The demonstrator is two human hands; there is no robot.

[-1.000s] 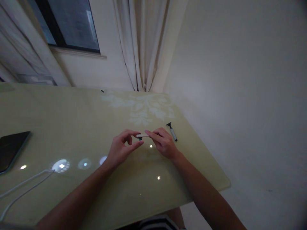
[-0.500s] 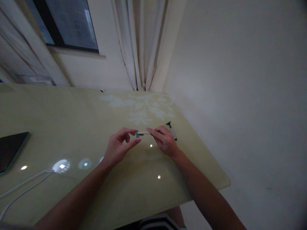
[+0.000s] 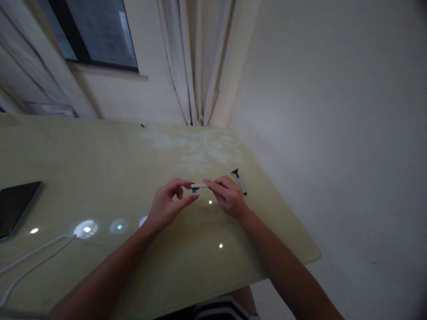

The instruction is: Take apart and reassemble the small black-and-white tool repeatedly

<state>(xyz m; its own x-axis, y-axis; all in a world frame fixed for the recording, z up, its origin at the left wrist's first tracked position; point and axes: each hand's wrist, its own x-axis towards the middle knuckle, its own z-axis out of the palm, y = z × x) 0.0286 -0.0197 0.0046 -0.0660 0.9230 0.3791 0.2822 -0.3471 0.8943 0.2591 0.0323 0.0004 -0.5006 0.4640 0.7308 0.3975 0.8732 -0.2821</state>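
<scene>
Between my two hands, above the table, is a razor with a thin pale handle and a small dark and teal head. My right hand is closed around the handle, covering its far end. My left hand pinches at the head, with the index finger at its upper side and the thumb just below; its other fingers curl in. Just beyond my right hand lies another razor, with a black head and a grey and black handle.
The glossy greenish table has its right edge beside a bare wall. On the left lie a dark tablet-like device and a white cable. A tiny dark object lies at the back edge, before the curtain.
The razor's head has turned: its teal part, formerly crossing the handle's end, now hangs below it. My left fingertips have shifted slightly right. My right hand stays nearly in place.
</scene>
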